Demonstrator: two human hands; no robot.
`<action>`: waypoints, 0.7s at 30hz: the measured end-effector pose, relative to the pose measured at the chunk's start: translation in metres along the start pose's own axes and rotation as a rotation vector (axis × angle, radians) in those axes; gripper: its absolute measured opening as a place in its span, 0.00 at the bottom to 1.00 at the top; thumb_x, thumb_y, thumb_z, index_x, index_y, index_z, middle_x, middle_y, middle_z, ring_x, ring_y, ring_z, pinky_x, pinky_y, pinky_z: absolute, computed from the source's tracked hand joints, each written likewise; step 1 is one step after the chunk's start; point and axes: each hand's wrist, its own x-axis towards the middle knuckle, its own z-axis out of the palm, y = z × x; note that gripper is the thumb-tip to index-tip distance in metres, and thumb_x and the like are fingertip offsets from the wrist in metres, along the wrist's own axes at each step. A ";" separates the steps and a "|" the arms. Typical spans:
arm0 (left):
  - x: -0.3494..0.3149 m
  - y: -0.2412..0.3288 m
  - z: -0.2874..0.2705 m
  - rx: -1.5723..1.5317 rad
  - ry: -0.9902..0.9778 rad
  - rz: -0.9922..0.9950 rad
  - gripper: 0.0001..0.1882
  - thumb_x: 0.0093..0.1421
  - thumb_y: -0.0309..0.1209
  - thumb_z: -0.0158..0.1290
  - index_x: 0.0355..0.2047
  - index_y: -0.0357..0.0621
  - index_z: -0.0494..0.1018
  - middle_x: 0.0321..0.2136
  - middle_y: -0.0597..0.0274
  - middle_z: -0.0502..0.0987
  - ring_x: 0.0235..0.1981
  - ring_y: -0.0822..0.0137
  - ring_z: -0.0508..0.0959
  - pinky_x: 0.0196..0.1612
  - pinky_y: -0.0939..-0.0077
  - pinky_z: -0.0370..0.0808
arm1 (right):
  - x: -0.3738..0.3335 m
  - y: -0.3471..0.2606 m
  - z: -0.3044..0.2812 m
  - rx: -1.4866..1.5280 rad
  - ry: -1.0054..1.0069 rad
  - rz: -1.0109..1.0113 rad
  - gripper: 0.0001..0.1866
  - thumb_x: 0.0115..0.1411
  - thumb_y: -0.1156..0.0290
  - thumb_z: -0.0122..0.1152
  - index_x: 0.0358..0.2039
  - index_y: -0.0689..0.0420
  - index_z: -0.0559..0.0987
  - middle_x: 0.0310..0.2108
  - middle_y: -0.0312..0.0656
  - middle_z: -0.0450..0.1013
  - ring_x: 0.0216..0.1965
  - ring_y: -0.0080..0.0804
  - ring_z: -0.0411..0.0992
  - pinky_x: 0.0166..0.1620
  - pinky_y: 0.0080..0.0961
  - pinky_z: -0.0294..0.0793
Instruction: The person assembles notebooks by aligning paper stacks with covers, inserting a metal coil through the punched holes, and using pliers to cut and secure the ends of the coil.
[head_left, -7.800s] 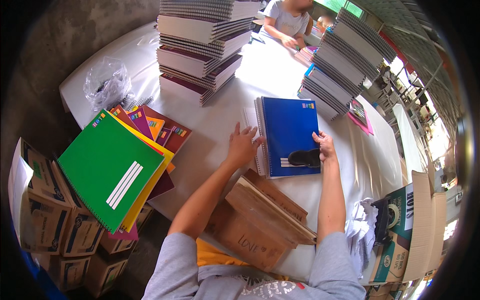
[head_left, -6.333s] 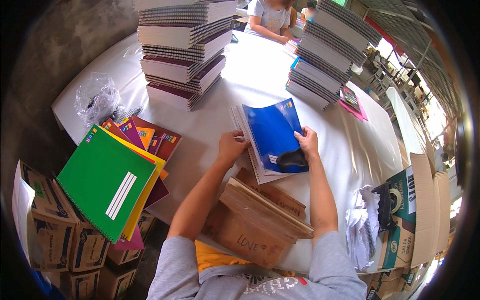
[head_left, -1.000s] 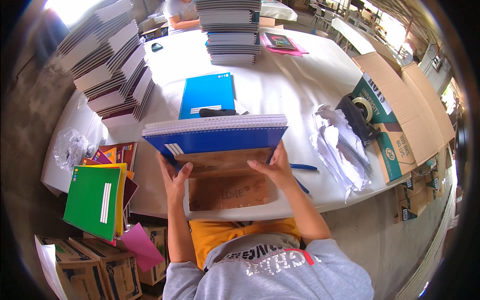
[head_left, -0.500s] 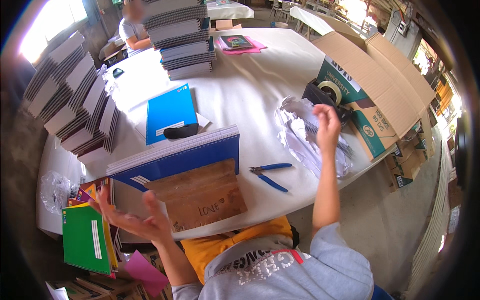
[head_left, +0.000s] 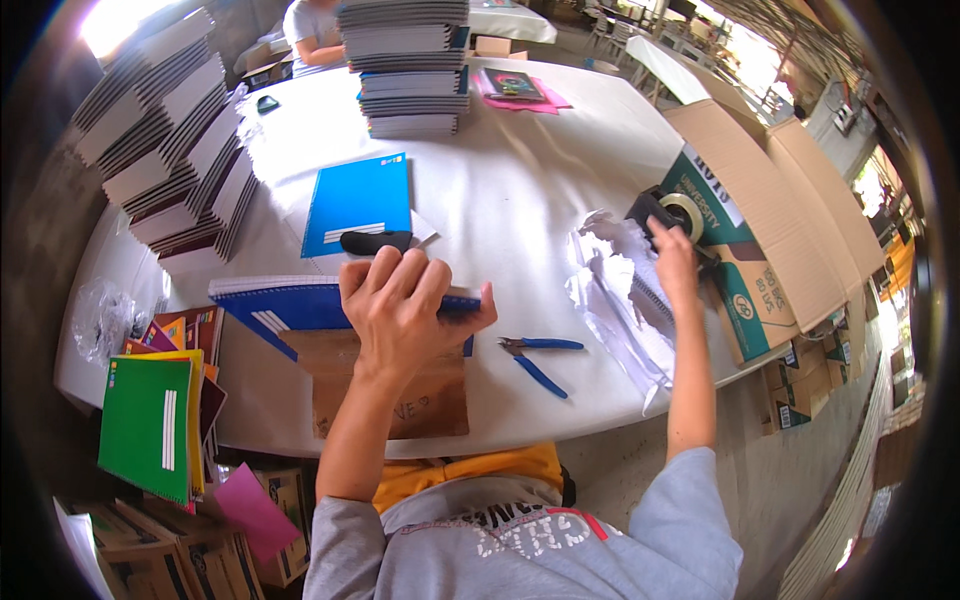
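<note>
Dark-blue-covered notebook stands on edge at brown board rest; left hand, fingers curled, overlaps it. Right hand, fingers bent, nears silver wire coils; neither grip determinable. A bump could topple the notebook.

1. We had a white-covered table with blue-handled pliers lying on it.
2. Left of the pliers, we saw a brown stand.
3. Right of the pliers, near them, we had crumpled white paper.
4. Beyond and left of the pliers, we saw a notebook stack and, farther left, a leaning stack.
5. Straight beyond the pliers, we saw a pink sheet.
</note>
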 end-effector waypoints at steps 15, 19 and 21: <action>-0.012 0.013 -0.009 0.000 -0.014 -0.197 0.17 0.36 0.43 0.59 0.19 0.49 0.66 0.25 0.62 0.64 0.34 0.61 0.67 0.52 0.57 0.56 | -0.029 -0.215 -0.086 0.838 -0.232 -0.463 0.15 0.46 0.85 0.61 0.36 0.55 0.81 0.28 0.37 0.72 0.29 0.27 0.71 0.33 0.22 0.71; -0.011 0.013 -0.009 -0.028 -0.020 -0.183 0.16 0.34 0.42 0.59 0.20 0.49 0.68 0.25 0.65 0.65 0.31 0.63 0.65 0.50 0.61 0.57 | -0.024 -0.220 -0.078 0.870 -0.220 -0.482 0.16 0.44 0.85 0.64 0.34 0.52 0.82 0.28 0.36 0.72 0.31 0.26 0.71 0.34 0.22 0.72; -0.011 0.012 -0.009 -0.034 -0.015 -0.184 0.16 0.34 0.42 0.59 0.21 0.50 0.68 0.25 0.64 0.65 0.31 0.63 0.65 0.50 0.61 0.57 | -0.023 -0.221 -0.075 0.847 -0.218 -0.559 0.16 0.44 0.84 0.65 0.34 0.51 0.83 0.29 0.36 0.73 0.32 0.25 0.71 0.35 0.22 0.72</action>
